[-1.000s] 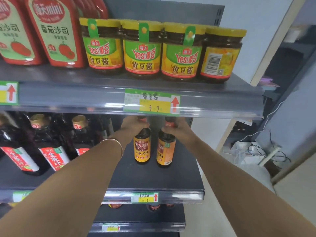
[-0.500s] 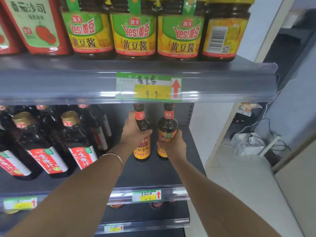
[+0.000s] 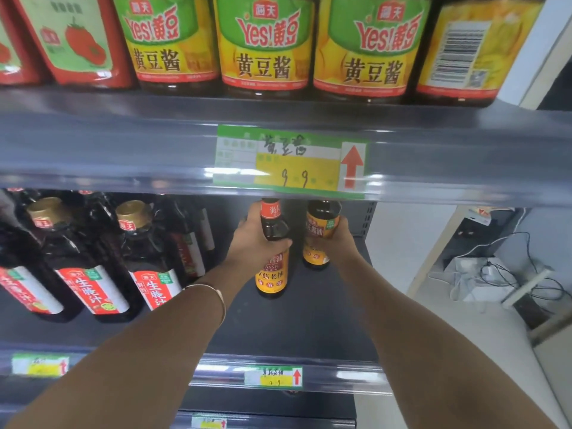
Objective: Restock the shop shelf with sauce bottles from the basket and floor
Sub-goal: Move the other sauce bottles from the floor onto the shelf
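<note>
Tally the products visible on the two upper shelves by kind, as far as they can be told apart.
Yellow-label bean paste jars: 4
Red tomato sauce pouches: 2
Small orange-label sauce bottles, one in each hand: 2
Large gold-capped dark bottles clearly visible: 2, with more behind and left, uncountable
Total clearly countable: 10

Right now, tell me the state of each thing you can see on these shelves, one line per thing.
Left hand: gripping the left sauce bottle.
Right hand: gripping the right sauce bottle.
Left sauce bottle: upright on the shelf.
Right sauce bottle: upright, further back.
Big bottles: capped, standing.
Jars: in a row, one showing its barcode.
</note>
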`<state>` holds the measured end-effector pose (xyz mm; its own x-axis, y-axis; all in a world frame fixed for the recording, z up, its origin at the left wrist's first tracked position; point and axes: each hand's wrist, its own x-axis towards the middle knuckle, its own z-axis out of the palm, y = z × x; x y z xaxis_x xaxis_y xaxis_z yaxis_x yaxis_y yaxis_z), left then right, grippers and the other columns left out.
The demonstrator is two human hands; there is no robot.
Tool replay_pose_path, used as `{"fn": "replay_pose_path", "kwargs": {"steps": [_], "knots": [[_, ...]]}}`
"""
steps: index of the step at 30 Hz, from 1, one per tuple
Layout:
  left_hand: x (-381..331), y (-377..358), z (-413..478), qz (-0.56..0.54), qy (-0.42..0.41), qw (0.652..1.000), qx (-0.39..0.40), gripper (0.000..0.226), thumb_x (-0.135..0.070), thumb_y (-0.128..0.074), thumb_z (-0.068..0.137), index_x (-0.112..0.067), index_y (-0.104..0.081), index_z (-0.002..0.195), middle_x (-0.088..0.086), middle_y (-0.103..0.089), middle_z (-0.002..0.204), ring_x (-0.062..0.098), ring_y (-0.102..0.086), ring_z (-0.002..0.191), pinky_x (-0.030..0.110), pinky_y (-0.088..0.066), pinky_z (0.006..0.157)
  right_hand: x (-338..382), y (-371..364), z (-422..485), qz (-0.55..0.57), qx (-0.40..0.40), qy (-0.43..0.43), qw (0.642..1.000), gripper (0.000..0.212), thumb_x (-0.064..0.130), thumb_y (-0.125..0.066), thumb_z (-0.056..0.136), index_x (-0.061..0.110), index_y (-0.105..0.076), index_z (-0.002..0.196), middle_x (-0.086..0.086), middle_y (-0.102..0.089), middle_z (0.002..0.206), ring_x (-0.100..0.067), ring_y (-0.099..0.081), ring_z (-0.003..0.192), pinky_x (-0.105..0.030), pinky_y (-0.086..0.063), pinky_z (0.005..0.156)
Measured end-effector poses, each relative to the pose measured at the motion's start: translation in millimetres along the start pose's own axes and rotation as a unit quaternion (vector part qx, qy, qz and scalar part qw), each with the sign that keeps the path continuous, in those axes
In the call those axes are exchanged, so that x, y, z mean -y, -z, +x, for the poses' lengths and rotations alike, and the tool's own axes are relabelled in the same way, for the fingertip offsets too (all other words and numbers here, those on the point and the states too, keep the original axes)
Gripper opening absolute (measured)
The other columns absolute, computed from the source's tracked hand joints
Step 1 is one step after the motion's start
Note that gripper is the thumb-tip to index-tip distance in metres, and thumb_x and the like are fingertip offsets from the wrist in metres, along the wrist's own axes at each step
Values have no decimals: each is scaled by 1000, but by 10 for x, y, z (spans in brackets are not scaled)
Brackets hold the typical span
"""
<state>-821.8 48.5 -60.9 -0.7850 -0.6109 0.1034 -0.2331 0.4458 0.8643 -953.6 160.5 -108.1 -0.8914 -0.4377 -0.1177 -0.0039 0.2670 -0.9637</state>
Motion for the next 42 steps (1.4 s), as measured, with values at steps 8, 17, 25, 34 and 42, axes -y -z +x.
{"fn": "replay_pose_path", "kwargs": {"steps": [8, 17, 25, 34, 42], "knots": [[0, -137, 128, -53, 10, 998, -38, 63, -18, -77, 72, -27, -39, 122, -3, -58, 115, 18, -56, 108, 28, -43, 86, -159, -37, 32, 17, -16, 7, 1000, 89, 12, -82, 66, 23, -30, 138, -6, -43, 132, -26, -48, 121, -52, -42, 104], [313, -490, 45, -83, 98, 989, -74, 75, -6, -76, 72, -13, -34, 132, 9, -57, 125, 28, -53, 119, 40, -43, 98, -268, -190, -16, -75, -134, 24, 988, 64, 24, -78, 74, 13, -41, 126, -7, -53, 125, -27, -55, 114, -41, -48, 92], [300, -581, 319, -78, 87, 990, -77, 74, -9, -75, 74, -15, -32, 134, 9, -57, 126, 29, -54, 119, 44, -44, 101, -277, -9, 49, -33, -50, 55, 997, 62, 11, -70, 82, 15, -37, 134, -3, -57, 127, -21, -55, 117, -29, -43, 91], [378, -663, 290, -63, 105, 990, -75, 77, -9, -75, 73, -15, -31, 136, 7, -55, 129, 26, -52, 121, 37, -42, 98, -382, -153, 110, -89, -108, 32, 990, 88, 31, -80, 70, 19, -30, 141, -6, -42, 137, -26, -46, 124, -44, -45, 100], [410, -627, 291, -63, 87, 993, -53, 74, -6, -72, 77, -14, -30, 137, 8, -55, 129, 26, -51, 121, 39, -41, 101, -405, -166, 127, -121, -115, 36, 985, 66, 27, -75, 77, 15, -41, 131, -5, -54, 126, -25, -56, 114, -40, -47, 91]]}}
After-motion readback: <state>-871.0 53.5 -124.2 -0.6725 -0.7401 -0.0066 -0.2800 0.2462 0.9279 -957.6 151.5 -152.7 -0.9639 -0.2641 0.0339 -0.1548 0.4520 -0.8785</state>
